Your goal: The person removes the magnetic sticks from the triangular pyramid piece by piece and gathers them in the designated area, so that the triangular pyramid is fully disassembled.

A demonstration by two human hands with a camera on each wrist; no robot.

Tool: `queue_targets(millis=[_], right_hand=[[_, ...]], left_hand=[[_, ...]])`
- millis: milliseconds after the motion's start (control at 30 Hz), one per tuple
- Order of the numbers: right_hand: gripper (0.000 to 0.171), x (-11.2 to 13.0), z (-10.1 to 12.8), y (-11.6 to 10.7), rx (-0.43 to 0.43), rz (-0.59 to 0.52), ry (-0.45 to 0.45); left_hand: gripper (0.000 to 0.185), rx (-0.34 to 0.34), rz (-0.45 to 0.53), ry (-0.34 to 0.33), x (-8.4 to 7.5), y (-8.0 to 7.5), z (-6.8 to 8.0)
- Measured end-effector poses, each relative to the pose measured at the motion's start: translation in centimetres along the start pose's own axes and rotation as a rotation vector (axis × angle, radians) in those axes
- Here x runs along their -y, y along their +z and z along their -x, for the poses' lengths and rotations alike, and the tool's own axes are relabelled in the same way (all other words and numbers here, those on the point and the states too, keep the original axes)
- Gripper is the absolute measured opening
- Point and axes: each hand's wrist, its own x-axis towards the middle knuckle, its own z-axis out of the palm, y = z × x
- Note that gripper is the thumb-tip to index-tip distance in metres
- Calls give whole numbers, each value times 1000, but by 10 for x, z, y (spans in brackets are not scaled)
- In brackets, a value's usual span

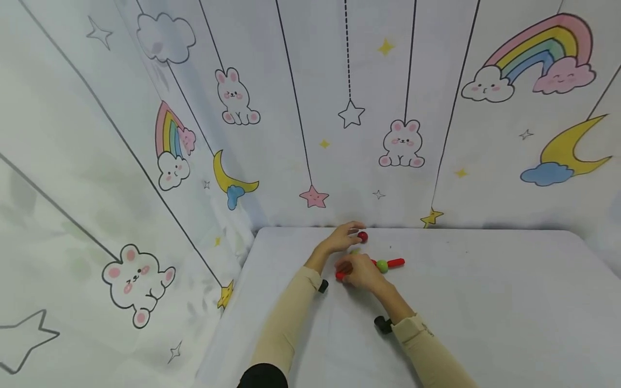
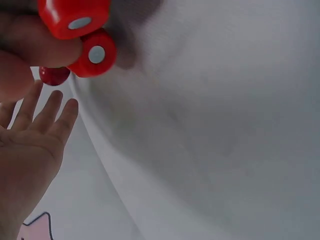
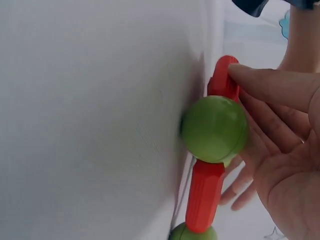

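Note:
My right hand (image 1: 361,272) pinches a red magnetic stick (image 3: 224,75) between thumb and fingers. The stick meets a green ball (image 3: 215,129), followed by another red stick (image 3: 204,197) and a second green ball (image 3: 192,233). In the left wrist view, two red stick ends (image 2: 96,54) with round silver magnets show beside the right hand's fingers. Farther back, my left hand (image 1: 342,238) reaches out with extended fingers, its fingertips right at a dark red ball (image 1: 363,236). The right hand hides part of the stick-and-ball piece in the head view.
A white cloth covers the table (image 1: 485,302), whose back edge lies just behind the red ball. Beyond it hangs a white curtain (image 1: 301,81) printed with bunnies, stars and rainbows. A dark wrist camera (image 1: 383,324) sits on the right wrist.

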Motion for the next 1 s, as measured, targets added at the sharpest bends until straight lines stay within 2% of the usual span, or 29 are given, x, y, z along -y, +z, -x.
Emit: queue_targets(millis=[233,500,767,1000], right_hand=[[30,-3,4,-11,81,-13,-59],[36,-1,6,-26,164,-67,-40],[38,-4,5,-29,149,-58,-9],[37,-6,7,-30,146,-67,28]], left_hand=[[43,-22,-66,23,0,11,-12],[41,-132,-107,-58,0,15,-17],[42,-195,-16,-88,-5,10,-11],[49,-215,79,-111,6,4,-10]])
